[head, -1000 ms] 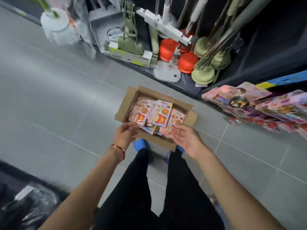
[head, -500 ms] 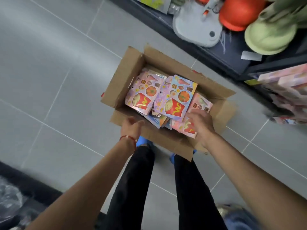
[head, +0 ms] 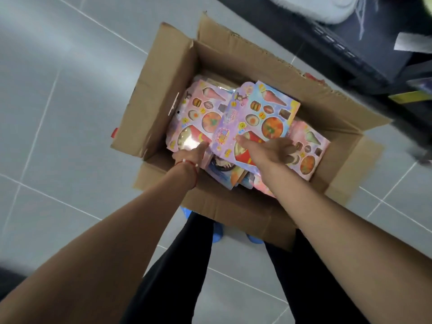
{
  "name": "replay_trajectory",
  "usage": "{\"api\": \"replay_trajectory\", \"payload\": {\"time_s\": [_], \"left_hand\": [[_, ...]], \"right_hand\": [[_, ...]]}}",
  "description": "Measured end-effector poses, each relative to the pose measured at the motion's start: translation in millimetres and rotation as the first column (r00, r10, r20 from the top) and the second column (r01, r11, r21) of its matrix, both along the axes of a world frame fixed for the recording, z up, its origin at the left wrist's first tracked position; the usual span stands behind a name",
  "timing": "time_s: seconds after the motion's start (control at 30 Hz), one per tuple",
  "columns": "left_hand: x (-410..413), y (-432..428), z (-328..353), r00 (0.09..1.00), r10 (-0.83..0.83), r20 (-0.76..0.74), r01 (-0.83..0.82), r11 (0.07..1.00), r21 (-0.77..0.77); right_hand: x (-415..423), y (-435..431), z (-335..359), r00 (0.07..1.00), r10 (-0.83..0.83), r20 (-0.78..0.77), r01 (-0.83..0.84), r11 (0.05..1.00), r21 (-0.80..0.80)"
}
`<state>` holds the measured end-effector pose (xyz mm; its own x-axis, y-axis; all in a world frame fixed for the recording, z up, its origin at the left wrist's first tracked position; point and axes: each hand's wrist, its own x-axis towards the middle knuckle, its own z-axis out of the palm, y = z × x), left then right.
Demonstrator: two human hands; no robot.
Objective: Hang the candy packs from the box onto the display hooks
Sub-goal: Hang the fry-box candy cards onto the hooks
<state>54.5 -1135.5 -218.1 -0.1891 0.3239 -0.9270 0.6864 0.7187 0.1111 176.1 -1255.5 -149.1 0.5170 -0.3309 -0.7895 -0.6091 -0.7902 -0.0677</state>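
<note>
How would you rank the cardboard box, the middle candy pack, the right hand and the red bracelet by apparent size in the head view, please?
Largest to smallest:
1. cardboard box
2. middle candy pack
3. right hand
4. red bracelet

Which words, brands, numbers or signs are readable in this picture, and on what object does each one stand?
No text here can be read.
Middle candy pack: coloured lettering down its left side, too blurred to read.
Left candy pack: print too blurred to read.
White tag at the upper right: blurred, no text can be made out.
Yellow tag at the right edge: blurred, unreadable.
Cardboard box: a red mark on its left outer wall, unreadable.
</note>
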Motion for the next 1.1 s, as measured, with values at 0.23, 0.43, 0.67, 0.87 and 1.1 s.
{"api": "replay_trajectory", "payload": {"time_s": [0.23,0.43,0.67,0.87,1.1], "left_hand": [[-6,1,9,0.995,0.014,0.098,-0.004,0.995,-0.1],[-7,-3,42,0.976,0.204,0.073,-0.203,0.979,-0.012],[-22,-2,120,0.974,0.191,0.122,-0.193,0.981,0.004],[-19,-10,231,0.974,0.013,0.225,-0.063,0.975,0.214],[10,-45,366,0.886,-0.128,0.445,-0.046,0.932,0.361]], "right_hand": [[-9,10,-12,0.992,-0.003,0.128,0.01,0.999,-0.048],[-13,-11,8,0.96,-0.274,0.049,0.26,0.946,0.193],[-20,-37,79,0.889,-0.437,-0.136,0.458,0.848,0.266],[-22,-79,173,0.865,-0.462,-0.197,0.502,0.789,0.355],[10,-141,297,0.836,-0.504,-0.217,0.532,0.648,0.545]]}}
